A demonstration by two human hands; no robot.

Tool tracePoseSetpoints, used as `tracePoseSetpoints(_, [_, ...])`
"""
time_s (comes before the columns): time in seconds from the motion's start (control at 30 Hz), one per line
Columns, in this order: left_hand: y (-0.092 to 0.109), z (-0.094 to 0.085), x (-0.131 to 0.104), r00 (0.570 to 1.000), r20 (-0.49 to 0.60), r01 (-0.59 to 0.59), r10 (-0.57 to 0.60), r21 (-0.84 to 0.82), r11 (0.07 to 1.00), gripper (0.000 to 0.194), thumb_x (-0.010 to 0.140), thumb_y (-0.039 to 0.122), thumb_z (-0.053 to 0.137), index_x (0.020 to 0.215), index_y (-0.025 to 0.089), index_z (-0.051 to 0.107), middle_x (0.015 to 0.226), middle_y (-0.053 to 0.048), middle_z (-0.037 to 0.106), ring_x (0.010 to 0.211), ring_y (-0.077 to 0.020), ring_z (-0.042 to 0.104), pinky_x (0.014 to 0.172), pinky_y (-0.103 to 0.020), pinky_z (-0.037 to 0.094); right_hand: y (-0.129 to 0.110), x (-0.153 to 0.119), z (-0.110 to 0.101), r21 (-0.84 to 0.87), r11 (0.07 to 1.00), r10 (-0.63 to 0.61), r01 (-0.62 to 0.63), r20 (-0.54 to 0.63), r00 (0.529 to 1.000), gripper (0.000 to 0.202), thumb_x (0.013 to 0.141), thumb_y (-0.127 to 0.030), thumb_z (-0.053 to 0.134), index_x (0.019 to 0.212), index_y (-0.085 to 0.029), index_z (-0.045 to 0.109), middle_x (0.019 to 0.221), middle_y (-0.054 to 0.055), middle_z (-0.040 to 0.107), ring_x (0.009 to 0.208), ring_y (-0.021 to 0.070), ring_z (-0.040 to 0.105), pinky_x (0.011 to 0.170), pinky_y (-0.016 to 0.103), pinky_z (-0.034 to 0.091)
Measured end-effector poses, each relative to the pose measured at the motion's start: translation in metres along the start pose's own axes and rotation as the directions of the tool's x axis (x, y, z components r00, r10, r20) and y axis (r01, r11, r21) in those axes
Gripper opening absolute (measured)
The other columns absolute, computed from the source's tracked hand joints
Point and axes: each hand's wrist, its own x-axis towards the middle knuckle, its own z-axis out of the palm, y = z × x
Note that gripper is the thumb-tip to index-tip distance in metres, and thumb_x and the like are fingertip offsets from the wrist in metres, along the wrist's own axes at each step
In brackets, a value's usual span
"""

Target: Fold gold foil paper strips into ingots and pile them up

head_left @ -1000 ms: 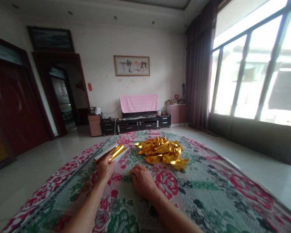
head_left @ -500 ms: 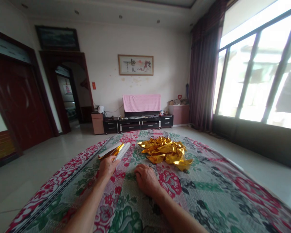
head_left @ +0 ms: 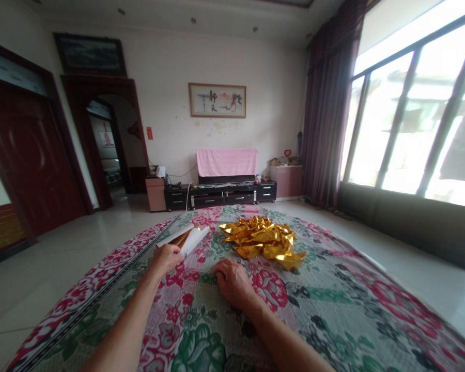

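My left hand (head_left: 168,258) pinches the near edge of a stack of foil paper (head_left: 191,241). The sheets show a white back and a gold face (head_left: 180,239), and their sides curl up. Close by on the right, my right hand (head_left: 232,280) rests on the tablecloth, its fingers curled in; nothing shows in them. Beyond it lies a heap of folded gold foil pieces (head_left: 261,236) with pointed ends, apart from both hands.
A flowered cloth (head_left: 201,346) covers the round table. Past its far edge stand a low black TV cabinet (head_left: 209,199) and a screen under a pink towel (head_left: 227,162). Tall windows (head_left: 395,119) are at the right, a dark red door (head_left: 31,160) at the left.
My left hand has shifted slightly left and down along the foil paper. A white sheet at the stack's right now lies flatter and wider. My right hand stays in place.
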Motion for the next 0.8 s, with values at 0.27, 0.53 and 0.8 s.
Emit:
tracePoseSetpoints(0.27, [0.031,-0.024,-0.008,0.991,-0.09,-0.075,0.1,0.244,0.967,0.02,0.069,0.028,0.05,0.07,0.02,0.069,0.066,-0.003,0.066,0.067,-0.0151,0.059,0.056,-0.022,0.034,0.001,0.0,0.001,0.085,0.996,0.028,-0.024,-0.043,0.999,0.02,0.077,-0.01,0.043,0.08,-0.018,0.061,0.08,0.003,0.062,0.077,0.0132,0.056,0.074,0.021,0.039])
tracePoseSetpoints(0.53, [0.085,-0.015,-0.044,0.916,0.175,-0.392,0.36,0.213,0.895,0.021,0.066,0.021,0.051,0.076,0.021,0.069,0.077,-0.003,0.068,0.078,-0.0169,0.06,0.067,-0.022,0.041,0.005,0.006,-0.007,0.39,0.877,0.379,-0.28,-0.204,0.903,0.028,0.087,-0.03,0.033,0.094,-0.018,0.057,0.082,0.003,0.064,0.075,0.0141,0.059,0.069,0.023,0.044])
tracePoseSetpoints(0.8, [0.092,0.021,-0.053,0.834,0.295,-0.511,0.466,0.094,0.855,0.019,0.059,0.015,0.052,0.065,0.019,0.069,0.063,-0.007,0.065,0.063,-0.0205,0.06,0.057,-0.026,0.04,0.019,0.011,0.005,0.517,0.767,0.504,-0.38,-0.119,0.855,0.055,0.076,-0.029,0.048,0.127,-0.016,0.031,0.111,0.013,0.059,0.077,0.0161,0.064,0.064,0.025,0.05])
